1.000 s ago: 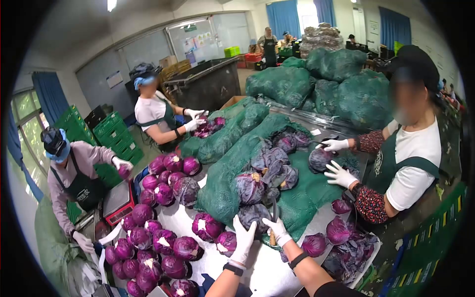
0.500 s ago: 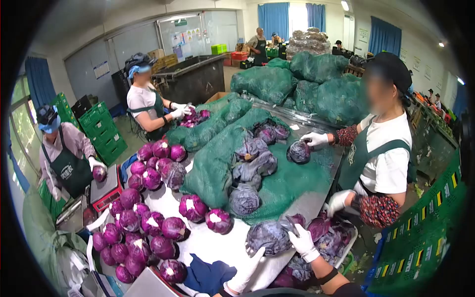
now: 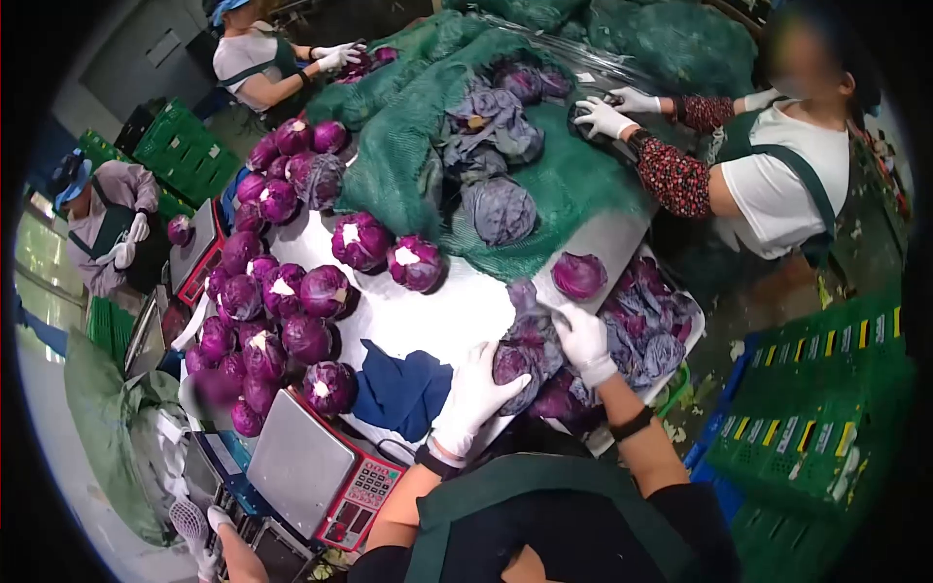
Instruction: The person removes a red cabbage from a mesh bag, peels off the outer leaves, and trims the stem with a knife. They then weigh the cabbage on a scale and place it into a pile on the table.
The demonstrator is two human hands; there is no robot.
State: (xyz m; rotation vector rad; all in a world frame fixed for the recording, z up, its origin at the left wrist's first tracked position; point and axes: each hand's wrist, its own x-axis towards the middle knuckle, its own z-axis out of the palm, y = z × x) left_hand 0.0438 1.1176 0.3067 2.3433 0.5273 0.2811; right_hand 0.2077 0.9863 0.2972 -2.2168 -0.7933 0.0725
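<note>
A red cabbage (image 3: 515, 363) with loose outer leaves sits at the table's near edge between my hands. My left hand (image 3: 478, 394), in a white glove, cups its near left side, thumb laid across the purple head. On the other side my gloved right hand (image 3: 584, 342) grips a dull outer leaf (image 3: 531, 309) folded away from the head; its fingertips are partly hidden. Just beyond my right hand lies a smaller purple cabbage (image 3: 579, 276). To the right, a white bin (image 3: 696, 325) is heaped with stripped leaves (image 3: 649, 335).
Trimmed red cabbages (image 3: 262, 355) are grouped on the left of the table, near a blue cloth (image 3: 403, 389) and a digital scale (image 3: 301, 466). A green mesh sack (image 3: 389, 165) with untrimmed cabbages lies ahead. Co-workers stand right and left; green crates (image 3: 792, 418) are at right.
My view has tilted down. The cabbage in my hands has been turned and its outer leaves pulled apart, showing purple beneath. The co-worker at right now has both hands together over the mesh.
</note>
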